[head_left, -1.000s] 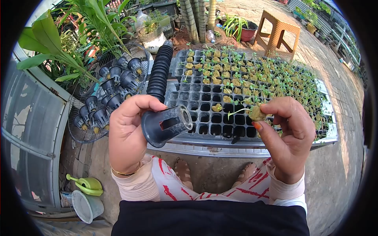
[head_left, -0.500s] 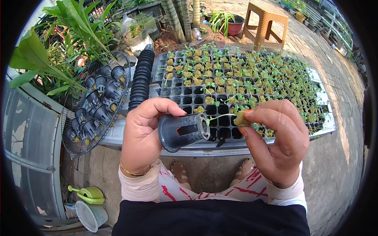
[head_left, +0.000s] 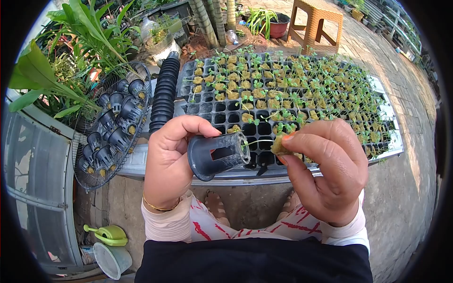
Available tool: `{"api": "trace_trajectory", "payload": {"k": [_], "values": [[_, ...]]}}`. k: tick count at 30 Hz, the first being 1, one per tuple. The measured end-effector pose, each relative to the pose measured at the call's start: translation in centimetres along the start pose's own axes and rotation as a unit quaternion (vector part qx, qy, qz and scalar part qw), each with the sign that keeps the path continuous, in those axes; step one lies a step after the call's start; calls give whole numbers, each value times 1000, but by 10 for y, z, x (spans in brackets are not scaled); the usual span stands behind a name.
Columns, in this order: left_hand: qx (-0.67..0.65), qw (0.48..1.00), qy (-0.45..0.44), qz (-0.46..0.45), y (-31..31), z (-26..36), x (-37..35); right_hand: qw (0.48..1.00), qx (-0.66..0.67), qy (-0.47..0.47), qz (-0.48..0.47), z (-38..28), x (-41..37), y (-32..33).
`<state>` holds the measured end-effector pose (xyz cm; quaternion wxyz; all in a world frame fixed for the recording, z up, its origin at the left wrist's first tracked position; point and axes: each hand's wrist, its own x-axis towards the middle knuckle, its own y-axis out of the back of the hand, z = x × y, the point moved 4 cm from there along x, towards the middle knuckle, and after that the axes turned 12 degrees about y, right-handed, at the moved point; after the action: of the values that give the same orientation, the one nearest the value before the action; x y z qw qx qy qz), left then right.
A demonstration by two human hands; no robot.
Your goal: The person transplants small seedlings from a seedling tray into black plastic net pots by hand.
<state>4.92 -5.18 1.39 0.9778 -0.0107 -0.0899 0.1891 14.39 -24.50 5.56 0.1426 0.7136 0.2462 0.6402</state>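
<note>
My left hand (head_left: pixel 167 155) is closed around a black slotted net pot (head_left: pixel 212 158), held sideways with its narrow end to the right. Between the thumb and fingers of my right hand (head_left: pixel 330 162) is a seedling in a brownish plug (head_left: pixel 280 144). Its pale stem (head_left: pixel 259 141) stretches left, and the leafy tip reaches the hole in the pot's narrow end. The plug itself is outside the pot. Behind both hands lies a black seedling tray (head_left: pixel 207 107) with many plugs and green sprouts; several cells near my hands hold no plug.
A wire basket (head_left: pixel 89 187) of black net pots stands at left, beside a long stack of nested pots (head_left: pixel 165 92). A green watering can (head_left: pixel 111 234) and a bucket (head_left: pixel 112 260) sit on the floor at lower left. A brown stool (head_left: pixel 316 26) stands behind the tray.
My right hand has moved slightly left with the plug, bringing it closer to the pot. The seedling's tip is now farther into the hole. The whole view has shifted a little.
</note>
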Motion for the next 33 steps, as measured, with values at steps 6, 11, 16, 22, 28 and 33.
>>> {"api": "trace_trajectory", "payload": {"k": [6,11,16,22,28,33], "values": [[-8,1000,16,-12,-5,-2,-1,1000,24,-5,-4,0,0,-6],[3,1000,17,-25,-7,-3,0,998,48,-23,-22,0,1,-7],[2,999,23,-38,-13,-3,1,996,71,-37,-26,2,1,-8],[-34,996,72,-50,-17,-9,2,996,81,-39,-11,6,-3,-10],[-224,956,124,-146,-24,-2,1,996,77,-43,-10,13,-5,-11],[-123,978,70,-156,-28,-1,-5,994,90,-50,-25,13,-4,-13]]}}
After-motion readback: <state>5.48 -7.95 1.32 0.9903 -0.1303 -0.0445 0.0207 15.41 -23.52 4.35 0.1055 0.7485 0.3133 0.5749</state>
